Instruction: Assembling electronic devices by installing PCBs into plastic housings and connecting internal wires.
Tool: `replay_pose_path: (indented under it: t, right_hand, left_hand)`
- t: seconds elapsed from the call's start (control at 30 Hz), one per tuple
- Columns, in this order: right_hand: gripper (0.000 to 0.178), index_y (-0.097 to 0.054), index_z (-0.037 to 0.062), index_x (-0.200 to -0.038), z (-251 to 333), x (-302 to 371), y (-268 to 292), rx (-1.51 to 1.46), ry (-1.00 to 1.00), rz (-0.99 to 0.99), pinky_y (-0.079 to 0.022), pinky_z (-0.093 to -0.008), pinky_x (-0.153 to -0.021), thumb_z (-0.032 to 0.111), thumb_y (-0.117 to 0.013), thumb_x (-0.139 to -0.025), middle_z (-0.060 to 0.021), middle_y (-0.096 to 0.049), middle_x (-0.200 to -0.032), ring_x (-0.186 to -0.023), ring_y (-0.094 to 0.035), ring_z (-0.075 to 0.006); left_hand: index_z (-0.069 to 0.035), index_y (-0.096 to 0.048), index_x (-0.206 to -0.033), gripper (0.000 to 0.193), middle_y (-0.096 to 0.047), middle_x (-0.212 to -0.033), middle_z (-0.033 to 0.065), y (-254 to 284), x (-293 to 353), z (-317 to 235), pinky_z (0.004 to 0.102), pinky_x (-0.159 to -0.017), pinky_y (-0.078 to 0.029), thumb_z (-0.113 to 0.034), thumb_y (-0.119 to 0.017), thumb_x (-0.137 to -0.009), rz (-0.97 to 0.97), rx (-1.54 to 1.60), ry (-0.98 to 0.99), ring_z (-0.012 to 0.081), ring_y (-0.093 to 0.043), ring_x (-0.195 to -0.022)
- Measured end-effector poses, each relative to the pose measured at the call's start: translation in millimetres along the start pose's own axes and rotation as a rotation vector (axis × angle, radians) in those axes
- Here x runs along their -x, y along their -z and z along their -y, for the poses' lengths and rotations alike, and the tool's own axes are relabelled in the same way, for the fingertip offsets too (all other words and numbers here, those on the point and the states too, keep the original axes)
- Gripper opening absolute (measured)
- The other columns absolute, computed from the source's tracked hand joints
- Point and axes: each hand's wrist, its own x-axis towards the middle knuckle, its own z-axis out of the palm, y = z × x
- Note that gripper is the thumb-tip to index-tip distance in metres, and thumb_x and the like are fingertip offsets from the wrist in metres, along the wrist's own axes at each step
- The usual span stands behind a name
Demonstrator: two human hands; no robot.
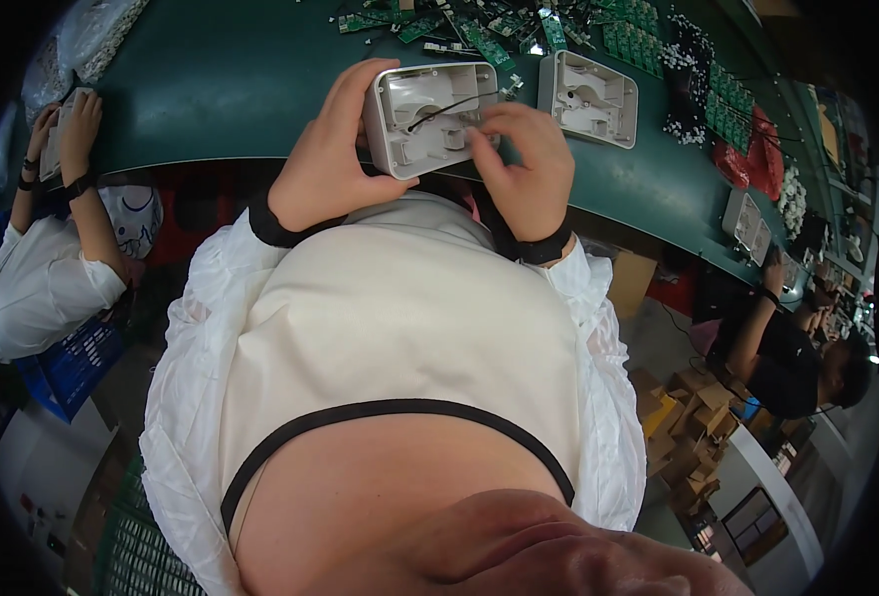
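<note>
My left hand (322, 149) is closed round the left side of a white plastic housing (382, 134), holding it tilted with its hollow inside facing up. Ribs and posts show inside it. A thin black wire (452, 107) lies across the hollow. Thumb and fingers of my right hand (531, 164) are brought together at the right inner side of the housing. What they pinch is hidden. A small white connector (512, 87) shows just above the right fingers. A second white housing (593, 104), also hollow side up, lies on the green table to the right.
Green circuit boards (484, 42) with wires lie heaped at the table's (231, 89) far side. Further right are more boards (729, 109), white connectors and a red bag (757, 154). Clear bags (96, 45) stand at far left. One co-worker sits on each side. Cardboard boxes (693, 427) lie behind right.
</note>
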Motion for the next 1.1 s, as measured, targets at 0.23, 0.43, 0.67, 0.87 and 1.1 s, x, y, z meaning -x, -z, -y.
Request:
replay_pose_path:
  t: [0.23,0.43,0.67,0.87,1.1]
  right_hand:
    - [0.027,-0.07,0.0056,-0.109,-5.8,-7.4,-1.4,-0.397,-0.571,-0.213,-0.055,-0.0318,-0.073,-0.003,-0.078,-0.085,-0.0129,-0.069,-0.101,-0.088,-0.069,-0.0181]
    - [0.028,-0.069,0.0038,-0.105,-14.3,-18.7,23.3,-0.138,-0.098,-0.025,-0.056,-0.0346,-0.081,-0.002,-0.081,-0.08,-0.0128,-0.07,-0.112,-0.096,-0.07,-0.0255]
    - [0.027,-0.069,0.0024,-0.1,0.1,-18.7,29.1,-0.303,0.005,0.427,-0.054,-0.0355,-0.084,-0.002,-0.081,-0.076,-0.0108,-0.071,-0.116,-0.099,-0.069,-0.0291]
    - [0.019,-0.071,0.0031,-0.091,3.0,-6.7,19.7,-0.484,-0.003,0.476,-0.053,-0.0366,-0.084,0.001,-0.083,-0.076,-0.0099,-0.072,-0.113,-0.097,-0.067,-0.0285]
    - [0.018,-0.073,0.0041,-0.093,9.4,-0.8,5.0,-0.393,0.048,0.341,-0.052,-0.0371,-0.085,0.003,-0.082,-0.077,-0.0084,-0.074,-0.106,-0.096,-0.066,-0.0277]
  left_hand:
    - [-0.009,-0.033,-0.153,0.104,-0.038,-0.153,0.0148,3.9,-4.5,2.2,0.0385,-0.091,-0.061,-0.012,-0.091,-0.067,0.03,0.033,0.019,0.0328,-0.063,-0.122]
    - [-0.009,-0.033,-0.152,0.103,-0.038,-0.152,0.016,9.1,-3.7,6.9,0.0392,-0.097,-0.057,-0.013,-0.09,-0.067,0.011,-0.18,-0.052,0.0337,-0.058,-0.127]
    - [-0.008,-0.032,-0.152,0.103,-0.038,-0.151,0.0166,-1.3,1.4,10.5,0.0401,-0.103,-0.053,-0.014,-0.09,-0.067,-0.044,-0.102,-0.115,0.0343,-0.054,-0.132]
    - [-0.008,-0.031,-0.153,0.104,-0.041,-0.149,0.0166,-0.5,2.9,13.2,0.0375,-0.093,-0.059,-0.011,-0.09,-0.067,-0.036,0.024,-0.009,0.032,-0.062,-0.123]
    - [-0.008,-0.031,-0.154,0.105,-0.047,-0.144,0.017,-0.8,8.3,13.5,0.0336,-0.078,-0.063,-0.011,-0.09,-0.067,-0.038,0.125,0.106,0.0269,-0.073,-0.102]
